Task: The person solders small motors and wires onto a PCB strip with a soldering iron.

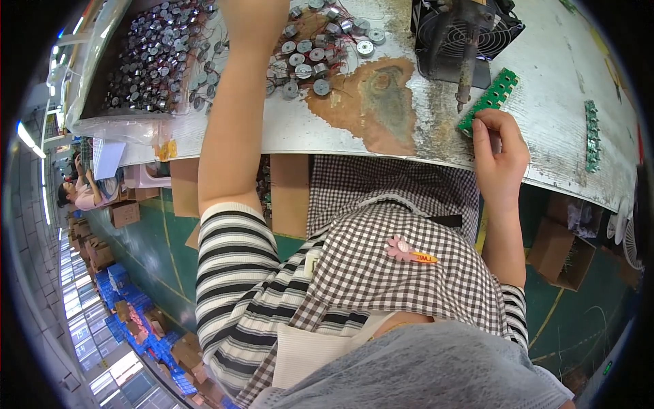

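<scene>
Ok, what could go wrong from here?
The right hand holds the green board close to what looks like a soldering iron; if hot, it might burn the fingers or scorch the board. The left forearm extends among loose motors and could knock some aside.

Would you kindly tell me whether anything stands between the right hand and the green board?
Nothing visible does: the right hand is on the near end of the green board. The pointed metal rod is close beside the board's left, not between them.
</scene>
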Available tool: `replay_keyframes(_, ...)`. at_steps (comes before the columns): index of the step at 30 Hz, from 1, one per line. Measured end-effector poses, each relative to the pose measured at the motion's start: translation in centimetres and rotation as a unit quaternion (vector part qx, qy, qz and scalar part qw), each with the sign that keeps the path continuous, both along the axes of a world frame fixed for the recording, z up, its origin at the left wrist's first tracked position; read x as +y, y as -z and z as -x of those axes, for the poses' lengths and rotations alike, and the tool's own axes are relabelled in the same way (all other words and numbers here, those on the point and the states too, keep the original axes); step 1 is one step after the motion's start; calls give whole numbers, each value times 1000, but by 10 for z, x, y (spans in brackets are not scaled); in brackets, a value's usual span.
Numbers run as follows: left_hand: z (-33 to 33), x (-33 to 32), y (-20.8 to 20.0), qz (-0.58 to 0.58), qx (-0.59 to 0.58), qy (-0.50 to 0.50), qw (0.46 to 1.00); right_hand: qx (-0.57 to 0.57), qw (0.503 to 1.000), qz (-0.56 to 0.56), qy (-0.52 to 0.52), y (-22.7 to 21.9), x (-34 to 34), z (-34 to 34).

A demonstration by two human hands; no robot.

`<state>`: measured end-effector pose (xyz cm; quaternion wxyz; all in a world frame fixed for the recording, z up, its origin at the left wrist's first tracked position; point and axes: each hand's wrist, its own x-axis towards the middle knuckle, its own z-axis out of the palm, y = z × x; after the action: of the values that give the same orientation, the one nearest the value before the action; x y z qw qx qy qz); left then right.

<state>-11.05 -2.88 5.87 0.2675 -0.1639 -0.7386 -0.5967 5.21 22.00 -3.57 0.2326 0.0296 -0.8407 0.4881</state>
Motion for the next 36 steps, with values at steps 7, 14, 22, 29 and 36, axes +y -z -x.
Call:
replay_keyframes(7,-112,27,46,-118,-387,262,876,19,988,156,4,15,1,-8)
replay_keyframes(14,-128,60,76,-165,-475,262,824,143,986,67,-61,20,-2,-6)
replay_keyframes(22,-121,75,79,-81,-419,278,860,143,976,140,-86,20,-4,-10)
replay_keyframes(29,-119,81,76,-147,-407,299,850,190,974,93,-81,14,-5,-4)
replay_keyframes(36,-117,85,75,-140,-372,265,878,199,978,56,-37,14,-12,3)
